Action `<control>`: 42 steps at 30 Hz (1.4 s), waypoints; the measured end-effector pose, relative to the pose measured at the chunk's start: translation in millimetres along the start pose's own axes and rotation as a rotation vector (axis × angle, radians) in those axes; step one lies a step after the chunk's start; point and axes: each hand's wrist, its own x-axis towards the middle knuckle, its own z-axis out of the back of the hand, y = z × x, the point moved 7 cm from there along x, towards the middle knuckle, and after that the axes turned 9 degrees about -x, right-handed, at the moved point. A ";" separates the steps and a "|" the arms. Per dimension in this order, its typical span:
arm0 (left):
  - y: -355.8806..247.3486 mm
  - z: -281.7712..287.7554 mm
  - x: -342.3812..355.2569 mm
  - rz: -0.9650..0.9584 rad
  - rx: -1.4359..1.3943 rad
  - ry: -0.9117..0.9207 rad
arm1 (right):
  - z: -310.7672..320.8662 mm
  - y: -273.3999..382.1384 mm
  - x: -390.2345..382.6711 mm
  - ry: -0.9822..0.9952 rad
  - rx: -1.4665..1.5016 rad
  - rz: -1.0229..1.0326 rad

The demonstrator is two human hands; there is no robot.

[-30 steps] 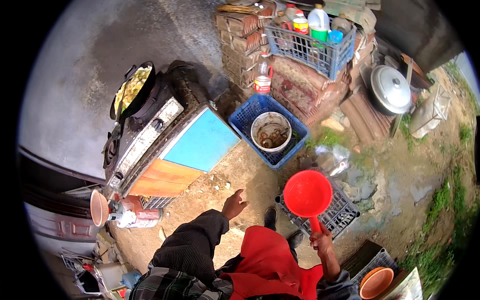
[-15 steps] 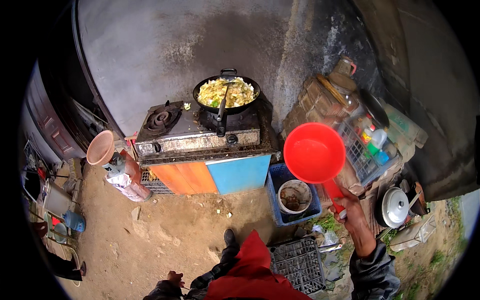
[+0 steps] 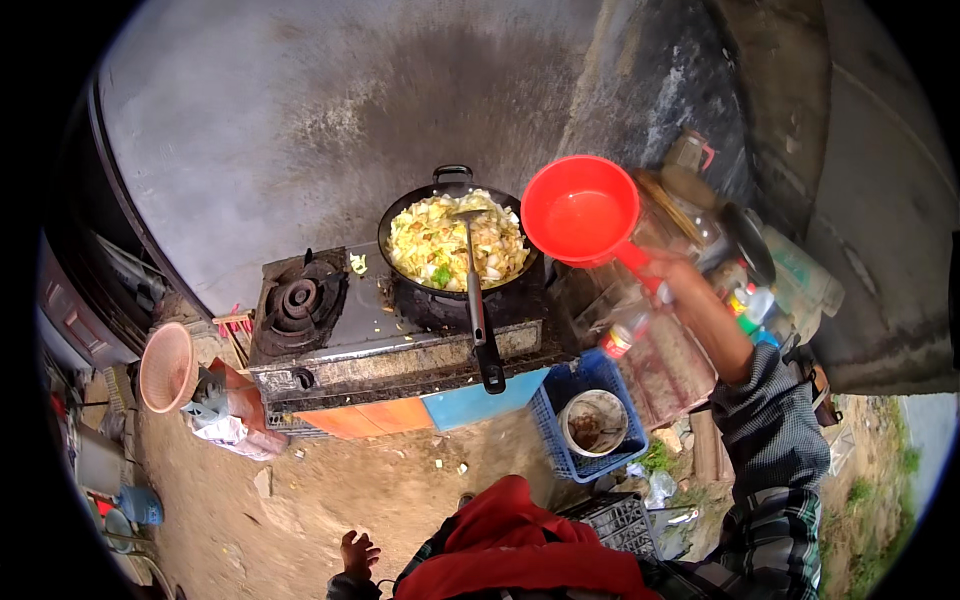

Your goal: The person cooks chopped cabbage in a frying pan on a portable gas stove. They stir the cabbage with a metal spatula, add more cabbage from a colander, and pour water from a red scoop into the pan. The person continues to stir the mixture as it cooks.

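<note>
1. Red and round, our scoop (image 3: 581, 211) was up in the air, just beside the wok (image 3: 458, 243) and a bit higher than it.
2. Our right hand (image 3: 668, 272) was closed around the scoop's handle. The hand was blurry, so we could not see each finger.
3. We judged that the scoop held some water, but its inside looked only shiny and red, so we were not sure.
4. Nothing was pouring yet. The scoop was level and had not reached over the food.
5. The wok sat on the right burner of the stove (image 3: 400, 335), full of pale chopped greens. A ladle (image 3: 474, 290) lay in it with its handle sticking out toward us.
6. We judged the cooking to be partway done, with the pouring left to do.
7. Our left hand (image 3: 357, 554) hung low by our side, fingers loosely open, holding nothing.
8. The shelf things behind the scoop were smeared and hard to tell apart.
9. The left burner (image 3: 297, 298) was bare.
</note>
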 end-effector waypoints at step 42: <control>163.4 6.2 -7.6 0.135 -0.450 -0.248 | -118.8 109.0 271.2 0.092 -0.507 0.276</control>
